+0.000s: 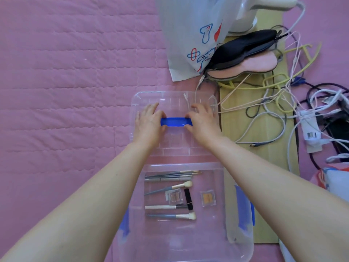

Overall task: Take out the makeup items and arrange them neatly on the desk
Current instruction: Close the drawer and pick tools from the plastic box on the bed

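Note:
A clear plastic lid [174, 146] with a blue handle [176, 122] lies flat on the pink quilt beyond the open clear box [239, 241]. My left hand [149, 122] and my right hand [203, 123] rest on the lid, and their thumbs and fingers pinch the two ends of the handle. Inside the box lie several makeup brushes [170, 188], a black lipstick [188, 199], and two small eyeshadow cases [174, 195] [208, 197].
A printed plastic bag [194, 35] stands behind the lid. To the right, a dark and pink pouch [243, 53], tangled cables [279, 95] and a power strip [309, 129] lie on a yellow mat [268, 186]. Pink quilt [66, 91] spreads to the left.

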